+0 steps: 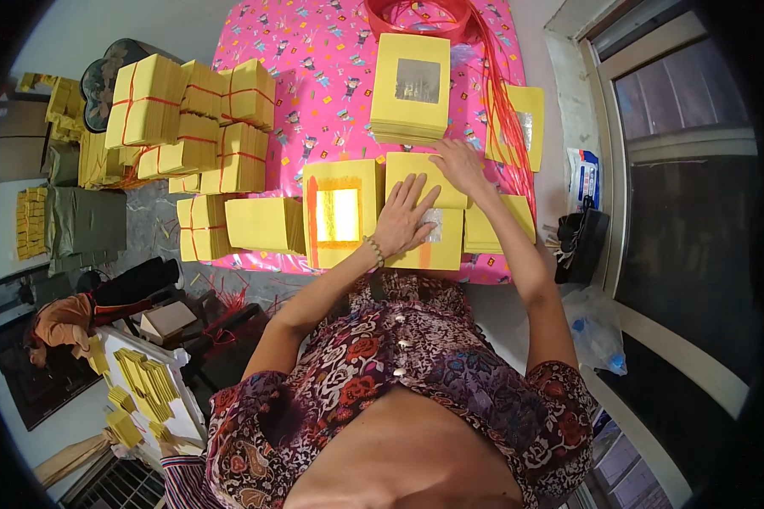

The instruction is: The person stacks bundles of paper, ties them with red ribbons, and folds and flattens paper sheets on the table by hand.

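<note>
My left hand [399,216] lies flat with fingers spread on yellow paper sheets [446,254] at the near edge of the table, beside a silver foil square [432,226]. At the far side of these sheets, my right hand [461,164] rests with its fingers stretched out to the left, touching the paper's upper edge. To the left sits a yellow paper stack [368,187] with a brightly shining square in an orange-red border. Beyond my hands stands a tall stack of yellow paper [386,85], a silver square on top. Another yellow stack [505,225] lies under my right forearm.
Yellow bundles [148,102] tied with red strips are piled at the left of the pink patterned tabletop [314,85]. Loose red strips [501,76] hang from a red ring-shaped coil [460,32]. At the lower left, a person [64,322] is near a white table [182,428] with yellow paper.
</note>
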Action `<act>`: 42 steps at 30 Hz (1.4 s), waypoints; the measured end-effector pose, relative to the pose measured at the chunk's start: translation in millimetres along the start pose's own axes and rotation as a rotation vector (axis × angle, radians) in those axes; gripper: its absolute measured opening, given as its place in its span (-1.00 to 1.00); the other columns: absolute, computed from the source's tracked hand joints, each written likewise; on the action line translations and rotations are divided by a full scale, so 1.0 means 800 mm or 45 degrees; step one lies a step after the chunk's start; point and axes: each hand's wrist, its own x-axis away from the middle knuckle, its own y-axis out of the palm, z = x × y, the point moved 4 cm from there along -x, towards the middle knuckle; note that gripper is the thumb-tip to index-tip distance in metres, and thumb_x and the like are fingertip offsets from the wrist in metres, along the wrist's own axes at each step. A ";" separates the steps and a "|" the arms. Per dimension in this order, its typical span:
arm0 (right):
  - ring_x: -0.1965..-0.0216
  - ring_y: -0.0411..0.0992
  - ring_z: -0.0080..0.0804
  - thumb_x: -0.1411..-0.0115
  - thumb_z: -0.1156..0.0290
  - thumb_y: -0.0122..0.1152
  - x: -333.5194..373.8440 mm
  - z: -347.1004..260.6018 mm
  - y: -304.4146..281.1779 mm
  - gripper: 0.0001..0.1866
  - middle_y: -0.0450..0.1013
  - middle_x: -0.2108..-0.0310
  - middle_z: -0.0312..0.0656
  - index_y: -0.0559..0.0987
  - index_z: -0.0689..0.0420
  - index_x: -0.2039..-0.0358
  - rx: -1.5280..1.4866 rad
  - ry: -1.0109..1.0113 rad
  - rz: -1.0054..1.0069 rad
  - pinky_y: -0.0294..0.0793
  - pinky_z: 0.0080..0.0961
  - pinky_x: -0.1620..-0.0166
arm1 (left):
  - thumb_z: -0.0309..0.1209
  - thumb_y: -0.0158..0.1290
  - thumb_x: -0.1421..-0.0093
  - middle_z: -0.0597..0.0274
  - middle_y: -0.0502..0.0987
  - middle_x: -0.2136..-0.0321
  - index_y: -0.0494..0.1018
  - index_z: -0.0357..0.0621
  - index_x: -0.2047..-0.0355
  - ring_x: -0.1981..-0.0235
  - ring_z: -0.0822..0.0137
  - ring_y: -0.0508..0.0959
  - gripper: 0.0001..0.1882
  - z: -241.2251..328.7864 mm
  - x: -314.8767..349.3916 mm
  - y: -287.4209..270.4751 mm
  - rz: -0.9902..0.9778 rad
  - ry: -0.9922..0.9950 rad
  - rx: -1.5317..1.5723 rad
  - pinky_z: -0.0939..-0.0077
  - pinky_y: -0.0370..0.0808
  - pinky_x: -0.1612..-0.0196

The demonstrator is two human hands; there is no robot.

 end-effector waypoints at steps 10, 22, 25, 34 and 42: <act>0.10 0.42 -0.02 -0.22 0.30 0.10 0.003 -0.012 0.011 -0.72 0.46 0.16 -0.07 0.51 0.15 0.10 -0.224 0.048 -0.060 0.37 -0.13 0.05 | -0.05 0.04 -0.16 -0.14 -0.01 -0.33 0.01 -0.02 -0.35 -0.36 -0.12 -0.05 -0.18 0.000 0.001 0.006 -0.042 -0.018 -0.001 0.01 -0.08 -0.37; 0.15 0.44 -0.01 -0.20 0.33 0.14 0.004 -0.014 0.008 -0.77 0.45 0.21 -0.07 0.51 0.17 0.18 -0.281 0.061 -0.038 0.42 -0.17 0.13 | -0.05 0.02 -0.17 -0.15 -0.03 -0.34 0.02 -0.02 -0.35 -0.36 -0.12 -0.06 -0.20 0.003 0.003 0.003 -0.043 -0.028 0.017 0.01 -0.08 -0.37; 0.16 0.45 -0.03 -0.19 0.34 0.15 0.004 -0.014 0.009 -0.76 0.46 0.22 -0.08 0.50 0.17 0.18 -0.264 0.074 -0.057 0.43 -0.18 0.15 | -0.03 0.01 -0.17 -0.16 -0.04 -0.34 0.02 -0.03 -0.35 -0.37 -0.13 -0.07 -0.19 0.002 0.004 0.005 -0.043 -0.031 0.019 0.00 -0.08 -0.36; -0.01 0.38 -0.08 -0.17 0.32 0.14 0.022 -0.025 0.001 -0.64 0.43 0.08 -0.08 0.47 0.15 0.03 -0.266 0.140 -0.105 0.36 -0.13 -0.01 | 0.08 0.01 -0.14 -0.18 -0.03 -0.33 0.04 -0.05 -0.35 -0.35 -0.21 -0.07 -0.14 0.003 0.003 0.016 -0.029 -0.055 0.011 -0.04 -0.05 -0.34; -0.40 -0.13 -0.06 -0.19 0.30 0.09 0.149 -0.085 -0.011 -0.28 -0.01 -0.37 -0.01 0.10 0.26 -0.31 -0.084 0.003 -0.227 -0.25 0.05 -0.38 | 0.16 0.02 -0.07 -0.17 -0.06 -0.34 0.03 -0.04 -0.35 -0.36 -0.22 -0.09 -0.06 -0.003 0.005 0.020 -0.077 -0.056 -0.022 -0.05 -0.04 -0.34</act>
